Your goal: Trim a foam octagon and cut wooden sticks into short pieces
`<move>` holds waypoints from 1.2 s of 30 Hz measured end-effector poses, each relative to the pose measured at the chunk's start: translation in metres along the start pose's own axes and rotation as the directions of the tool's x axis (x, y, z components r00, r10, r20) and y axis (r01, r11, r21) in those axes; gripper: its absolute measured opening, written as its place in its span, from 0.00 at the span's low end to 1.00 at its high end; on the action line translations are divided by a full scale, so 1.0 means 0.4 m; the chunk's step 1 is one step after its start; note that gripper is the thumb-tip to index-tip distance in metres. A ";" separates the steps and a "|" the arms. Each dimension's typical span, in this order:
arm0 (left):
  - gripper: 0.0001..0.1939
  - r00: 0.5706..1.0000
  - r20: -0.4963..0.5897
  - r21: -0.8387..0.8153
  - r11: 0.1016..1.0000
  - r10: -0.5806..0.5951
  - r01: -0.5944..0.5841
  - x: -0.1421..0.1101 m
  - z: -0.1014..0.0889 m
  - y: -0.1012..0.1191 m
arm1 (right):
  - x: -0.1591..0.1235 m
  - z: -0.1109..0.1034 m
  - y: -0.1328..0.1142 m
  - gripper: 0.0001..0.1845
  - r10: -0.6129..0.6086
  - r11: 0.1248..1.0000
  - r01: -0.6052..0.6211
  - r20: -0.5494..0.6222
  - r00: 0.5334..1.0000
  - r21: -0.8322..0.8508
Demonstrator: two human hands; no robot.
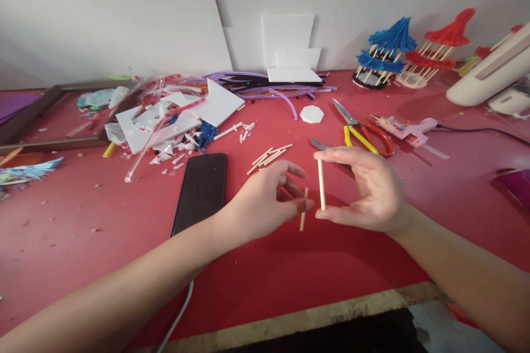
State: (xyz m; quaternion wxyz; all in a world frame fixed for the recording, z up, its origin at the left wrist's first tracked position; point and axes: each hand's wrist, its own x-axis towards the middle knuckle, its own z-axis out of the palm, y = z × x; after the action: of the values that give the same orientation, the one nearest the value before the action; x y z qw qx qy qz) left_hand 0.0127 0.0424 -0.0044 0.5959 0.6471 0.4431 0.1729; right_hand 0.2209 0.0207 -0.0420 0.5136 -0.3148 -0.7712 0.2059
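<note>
Between the thumb and index finger of my right hand (364, 190), a pale wooden stick (322, 185) is held upright by its two ends. My left hand (267, 198) is just to the left, its thumb and fingertips pinching a second short wooden stick (302, 219) that leans slightly. The two sticks are apart. Behind my left hand lies a small pile of similar sticks (269, 158). A white octagonal piece (312, 114) rests flat on the red table (265, 265) beyond my hands. Behind my right hand, a dark blade (318, 144) is partly hidden.
Scissors (345, 113) with orange handles, yellow-handled pliers (362, 140) and a pink glue gun (408, 129) lie right. White scraps (165, 121), a phone (201, 190) and a dark frame (53, 138) are left. Blue-roofed (391, 38) and red-roofed (449, 33) stick models stand behind.
</note>
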 end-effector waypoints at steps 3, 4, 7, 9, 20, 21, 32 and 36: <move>0.13 0.997 0.056 0.281 0.958 0.047 -0.061 -0.002 0.004 -0.018 | 0.003 0.004 -0.001 0.45 0.003 1.000 -0.003 0.014 1.000 -0.009; 0.12 0.996 0.061 0.328 0.942 0.060 -0.077 -0.002 0.005 -0.022 | 0.004 0.005 -0.002 0.45 0.001 1.000 -0.001 0.017 1.000 -0.010; 0.13 0.997 0.049 0.419 0.905 0.064 -0.079 -0.001 0.004 -0.027 | 0.005 0.005 -0.002 0.45 -0.012 1.000 0.012 0.011 1.000 -0.023; 0.11 0.994 0.001 0.443 0.891 0.106 -0.095 0.003 0.003 -0.024 | 0.006 0.004 -0.002 0.44 -0.005 0.999 0.005 0.012 1.000 -0.052; 0.07 0.998 -0.060 -0.452 0.892 -0.016 -0.013 0.011 0.000 0.002 | 0.032 -0.002 -0.013 0.37 -0.001 0.909 0.092 0.220 0.976 -0.406; 0.06 0.997 -0.072 -0.474 0.881 -0.029 -0.008 0.011 0.000 0.004 | 0.032 -0.011 -0.011 0.36 0.042 0.873 0.055 0.186 0.982 -0.485; 0.08 0.974 -0.222 -0.354 0.928 0.040 -0.118 0.023 -0.009 -0.011 | -0.008 -0.033 0.034 0.12 0.419 0.364 -0.031 0.134 0.898 -0.931; 0.09 0.961 -0.257 -0.305 0.935 0.101 -0.180 0.025 -0.010 -0.019 | -0.005 -0.005 0.007 0.16 0.186 0.661 -0.180 -0.073 0.980 -0.729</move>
State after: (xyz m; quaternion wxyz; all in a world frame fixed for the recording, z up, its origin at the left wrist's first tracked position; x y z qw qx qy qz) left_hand 0.0124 0.0518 -0.0135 0.6233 0.5446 0.4287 0.3622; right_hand 0.2241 0.0211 -0.0443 0.3185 -0.5685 -0.7555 -0.0673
